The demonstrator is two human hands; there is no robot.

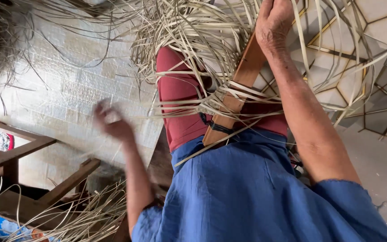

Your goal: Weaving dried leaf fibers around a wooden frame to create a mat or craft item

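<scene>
I look down at my lap: blue shirt, red trousers (175,94). A brown wooden slat (238,89) leans across my thighs, and pale flat straw strips (193,31) are woven and tangled around it. My right hand (274,22) rests on the slat's upper end among the strips. My left hand (110,121) is blurred, out to the left over the floor; it seems to pinch thin strips, but the blur hides the grip.
A wooden frame (19,152) of a stool or chair stands at the lower left, with loose straw (86,215) beside it. More dry straw (1,45) lies at the upper left. The floor is pale tile at left and patterned tile (372,67) at right.
</scene>
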